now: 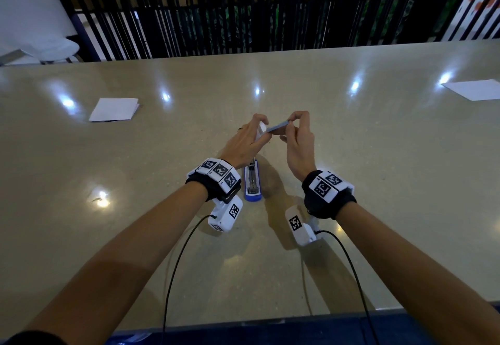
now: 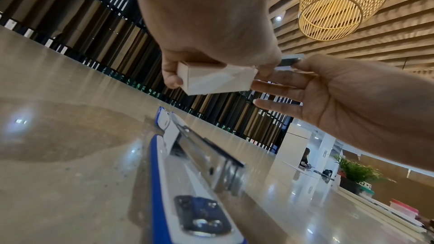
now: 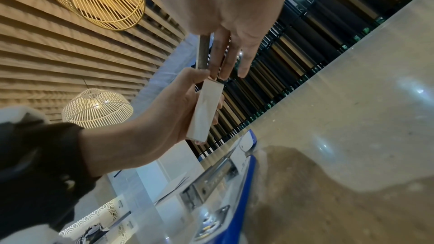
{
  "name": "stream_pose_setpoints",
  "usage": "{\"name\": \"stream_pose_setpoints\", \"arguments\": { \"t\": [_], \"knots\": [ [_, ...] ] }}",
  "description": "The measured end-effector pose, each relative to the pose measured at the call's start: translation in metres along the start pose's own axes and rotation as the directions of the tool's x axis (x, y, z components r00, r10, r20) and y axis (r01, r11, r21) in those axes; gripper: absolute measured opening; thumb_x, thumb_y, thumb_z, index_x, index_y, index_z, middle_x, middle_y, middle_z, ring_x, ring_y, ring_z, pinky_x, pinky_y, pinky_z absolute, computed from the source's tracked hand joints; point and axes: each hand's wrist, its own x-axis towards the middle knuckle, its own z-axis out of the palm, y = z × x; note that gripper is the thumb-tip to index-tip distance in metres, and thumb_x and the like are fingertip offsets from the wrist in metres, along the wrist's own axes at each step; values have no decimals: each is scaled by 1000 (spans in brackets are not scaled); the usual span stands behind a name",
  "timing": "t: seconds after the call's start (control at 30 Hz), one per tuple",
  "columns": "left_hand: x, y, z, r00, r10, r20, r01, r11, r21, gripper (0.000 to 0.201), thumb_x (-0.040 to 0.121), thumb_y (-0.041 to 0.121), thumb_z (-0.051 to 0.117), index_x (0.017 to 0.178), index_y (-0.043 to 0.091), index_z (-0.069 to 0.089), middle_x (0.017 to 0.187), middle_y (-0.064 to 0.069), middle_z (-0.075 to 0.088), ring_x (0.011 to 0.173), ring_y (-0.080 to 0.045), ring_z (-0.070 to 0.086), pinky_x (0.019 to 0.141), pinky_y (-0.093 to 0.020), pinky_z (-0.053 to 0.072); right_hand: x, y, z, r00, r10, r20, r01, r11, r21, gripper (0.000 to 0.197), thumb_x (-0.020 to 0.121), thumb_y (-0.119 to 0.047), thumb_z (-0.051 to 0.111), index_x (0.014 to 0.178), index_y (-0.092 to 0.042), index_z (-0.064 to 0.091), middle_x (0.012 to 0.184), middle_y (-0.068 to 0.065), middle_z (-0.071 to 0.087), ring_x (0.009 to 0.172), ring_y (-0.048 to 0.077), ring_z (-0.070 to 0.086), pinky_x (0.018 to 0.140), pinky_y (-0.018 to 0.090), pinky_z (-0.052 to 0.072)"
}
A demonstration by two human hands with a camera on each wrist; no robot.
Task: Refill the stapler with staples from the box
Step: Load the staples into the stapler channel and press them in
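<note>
Left hand point(image 1: 244, 141) grips box point(image 2: 216, 80); right hand point(image 1: 299, 144) pinches staple strip point(image 1: 277, 128) at its mouth, above open stapler point(image 1: 253, 182) on counter point(image 1: 378, 182). Could snap or drop if tugged crooked.

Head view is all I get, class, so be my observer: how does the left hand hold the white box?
Observer: The left hand grips the box at both ends, directly above the stapler.
Operator: And the right hand?
Observer: The right hand pinches the staple strip at the box's mouth; its other three fingers are straight.
Operator: Is the stapler ready?
Observer: Its metal magazine angles up off the blue base; I cannot tell what it contains.
</note>
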Motion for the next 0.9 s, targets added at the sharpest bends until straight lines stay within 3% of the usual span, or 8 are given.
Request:
{"name": "stream_pose_setpoints", "arguments": {
  "t": [0.1, 0.2, 0.4, 0.53, 0.7, 0.8, 0.9],
  "knots": [
    [-1, 0, 0, 1000, -1, 21, 1, 1000, -26, 35, 96, 41, 33, 120, 15, 35, 74, 6, 41, 69, -18, 41, 60, -27, 32, 2, 1, -2, 1000, 4, 16, -4, 1000, -22, 8, 101, -9, 30, 102, -14, 35, 97, 23, 69, 87, 27, 69, 68, 20, 53],
    [-1, 2, 0, 998, 15, 58, -13, 1000, -24, 30, 100, 39, 32, 120, 17, 36, 90, -2, 50, 77, -18, 43, 68, -29, 32, 2, -1, -3, 1000, 13, 9, -14, 999, 36, 7, 101, -9, 30, 103, -13, 35, 98, 27, 68, 88, 30, 69, 69, 20, 55],
    [2, 2, 2, 997, 61, 49, -61, 998, -6, 35, 99, 46, 35, 126, 24, 39, 105, 1, 52, 93, -17, 49, 75, -29, 36, 0, -4, -7, 1000, 5, -16, -4, 995, 101, 6, 101, -10, 29, 103, -12, 34, 92, 17, 69, 87, 31, 71, 75, 36, 58],
    [3, 1, 4, 997, 70, 29, -70, 998, 5, 32, 98, 47, 37, 123, 26, 41, 94, 4, 49, 87, -17, 48, 71, -28, 35, 1, 0, -8, 1000, -4, -11, 5, 998, 57, 6, 101, -10, 30, 103, -13, 35, 98, 27, 66, 91, 32, 70, 80, 42, 59],
    [3, 5, 6, 998, 64, 7, -64, 998, 2, 32, 98, 46, 38, 122, 26, 41, 92, 4, 50, 80, -17, 47, 64, -28, 35, 2, 1, -7, 1000, -3, 12, 2, 996, 87, 7, 101, -8, 30, 104, -12, 35, 95, 19, 61, 95, 34, 69, 86, 38, 58],
    [3, 9, 4, 998, 64, -4, -64, 998, -13, 31, 98, 45, 39, 121, 25, 42, 96, 5, 52, 81, -16, 48, 63, -26, 34, 1, 0, -6, 1000, 8, 22, -11, 992, 127, 7, 101, -7, 30, 103, -12, 35, 98, 32, 63, 96, 35, 69, 85, 32, 58],
    [4, 8, 5, 998, 65, 3, -65, 998, 14, 29, 99, 44, 37, 120, 25, 42, 103, 4, 55, 87, -17, 51, 70, -28, 37, -2, -3, -6, 1000, 26, 15, -28, 981, 191, 8, 101, -6, 29, 102, -13, 34, 96, 36, 63, 93, 38, 68, 85, 35, 58]
  ]
}}
